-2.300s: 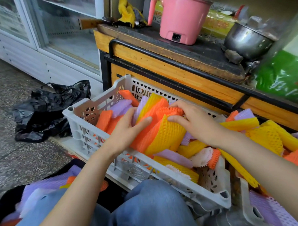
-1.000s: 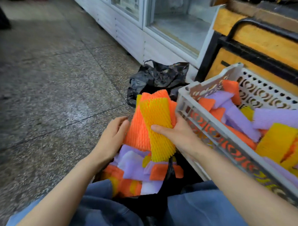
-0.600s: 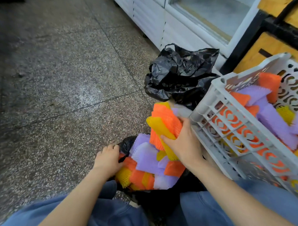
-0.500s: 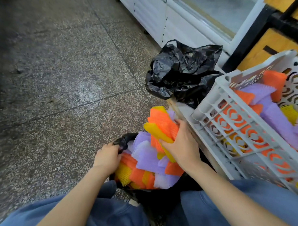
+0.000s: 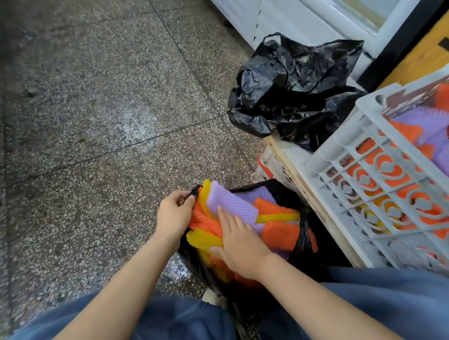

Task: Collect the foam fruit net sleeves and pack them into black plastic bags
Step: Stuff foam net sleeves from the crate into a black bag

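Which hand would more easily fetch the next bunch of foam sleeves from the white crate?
The right hand. It lies flat and free on the packed sleeves, on the crate's side, while the left hand pinches the black bag's rim, holding it open.

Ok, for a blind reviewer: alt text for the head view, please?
A person's right hand presses flat on orange, yellow and purple foam sleeves in a black bag, while the left hand grips the bag's rim. A white crate of more sleeves stands alongside.
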### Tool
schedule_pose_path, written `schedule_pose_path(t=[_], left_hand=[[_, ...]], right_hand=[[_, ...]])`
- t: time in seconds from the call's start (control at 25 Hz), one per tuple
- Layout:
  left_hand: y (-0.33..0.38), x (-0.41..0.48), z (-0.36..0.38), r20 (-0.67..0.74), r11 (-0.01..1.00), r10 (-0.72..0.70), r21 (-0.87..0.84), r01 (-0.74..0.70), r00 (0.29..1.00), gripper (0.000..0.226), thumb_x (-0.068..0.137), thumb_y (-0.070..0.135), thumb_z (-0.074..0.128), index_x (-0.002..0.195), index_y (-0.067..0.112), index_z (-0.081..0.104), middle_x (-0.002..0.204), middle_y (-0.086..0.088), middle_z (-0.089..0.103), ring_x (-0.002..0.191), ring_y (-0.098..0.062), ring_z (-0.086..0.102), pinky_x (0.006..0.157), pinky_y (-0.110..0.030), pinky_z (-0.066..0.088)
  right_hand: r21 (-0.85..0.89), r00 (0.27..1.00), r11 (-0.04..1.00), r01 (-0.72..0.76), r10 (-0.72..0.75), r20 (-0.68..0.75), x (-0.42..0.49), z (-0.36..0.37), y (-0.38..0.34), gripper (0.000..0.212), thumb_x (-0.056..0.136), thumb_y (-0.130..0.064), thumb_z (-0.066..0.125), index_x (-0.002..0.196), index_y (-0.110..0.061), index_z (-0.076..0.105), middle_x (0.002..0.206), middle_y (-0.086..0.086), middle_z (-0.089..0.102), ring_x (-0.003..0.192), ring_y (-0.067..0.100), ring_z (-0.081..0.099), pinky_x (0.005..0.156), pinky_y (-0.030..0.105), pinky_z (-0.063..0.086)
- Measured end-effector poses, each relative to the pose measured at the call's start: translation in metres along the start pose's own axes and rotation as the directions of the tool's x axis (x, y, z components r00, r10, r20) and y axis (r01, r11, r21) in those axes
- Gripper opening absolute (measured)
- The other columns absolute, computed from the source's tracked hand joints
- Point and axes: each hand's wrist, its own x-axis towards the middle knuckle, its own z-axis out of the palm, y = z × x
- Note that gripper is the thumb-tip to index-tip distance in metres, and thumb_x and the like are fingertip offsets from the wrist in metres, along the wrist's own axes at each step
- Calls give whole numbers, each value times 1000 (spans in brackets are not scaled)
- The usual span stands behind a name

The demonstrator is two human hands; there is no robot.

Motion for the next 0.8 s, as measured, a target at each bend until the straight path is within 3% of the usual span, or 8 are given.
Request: schedule_pose_path(t=[0.08, 0.16, 0.28, 0.4, 0.48, 0.6, 0.72, 0.8], left_hand=[[3, -4, 0, -1, 997, -18, -76, 18, 1000, 17, 92, 9, 56, 78, 16, 63, 69, -4, 57, 66, -18, 47, 65, -30, 38], [10, -11, 3, 40, 977, -39, -207, 47, 998, 22, 93, 7, 53, 76, 17, 62, 63, -1, 51, 60, -15, 43, 59, -28, 35], [17, -22, 9, 116, 967, -21, -251, 50, 993, 17, 92, 5, 54, 81, 12, 64, 61, 0, 50, 58, -12, 42, 57, -27, 35], [14, -34, 16, 212, 988, 16, -156, 18, 977, 17, 91, 5, 57, 79, 15, 64, 70, -6, 56, 66, -15, 48, 66, -28, 39], [6, -34, 21, 259, 998, 52, -31, -46, 965, 16, 89, 5, 58, 75, 10, 65, 71, -6, 54, 69, -15, 46, 70, -28, 37], [-2, -31, 29, 271, 973, 122, 158, -169, 955, 9, 89, 7, 59, 90, 4, 67, 64, 3, 48, 70, -17, 46, 70, -28, 36], [-7, -33, 33, 267, 933, 149, 282, -225, 952, 11, 89, 9, 59, 96, 5, 66, 74, -1, 53, 77, -19, 51, 69, -25, 33], [-9, -36, 33, 266, 921, 155, 311, -237, 951, 13, 90, 11, 60, 100, 5, 66, 79, -2, 56, 81, -20, 53, 68, -23, 31]], right_hand=[[-17, 996, 996, 93, -92, 19, 5, 5, 5, 73, 83, -46, 56, 138, -1, 41, 124, 9, 57, 103, 26, 59, 80, 35, 50], [-4, 982, 984, 177, -177, 74, 12, 13, 7, 67, 70, -44, 72, 127, -12, 57, 108, -1, 64, 91, 19, 62, 73, 29, 50], [6, 986, 997, 74, -74, 149, 23, 20, 0, 41, 80, -32, 63, 118, -19, 61, 105, -5, 64, 95, 16, 61, 77, 27, 48], [79, 993, 992, -94, 88, 77, 35, 21, 7, 37, 96, -16, 41, 132, -10, 39, 130, 8, 49, 121, 26, 44, 96, 36, 38], [116, 990, 985, -131, 123, 73, 35, 18, 13, 45, 94, -22, 48, 134, -7, 36, 133, 10, 46, 124, 26, 40, 99, 34, 33], [360, 994, 927, -106, 84, 76, 18, 8, 15, 53, 83, -32, 66, 124, -4, 46, 123, 12, 49, 119, 28, 42, 96, 31, 29], [456, 964, 879, -137, 224, -143, -8, -11, 26, 48, 77, -26, 73, 116, -7, 53, 113, 10, 54, 109, 30, 49, 94, 37, 38], [358, 788, 879, -314, 452, -418, -25, -24, 42, 41, 77, -20, 73, 112, -8, 56, 111, 10, 57, 105, 30, 53, 90, 43, 45]])
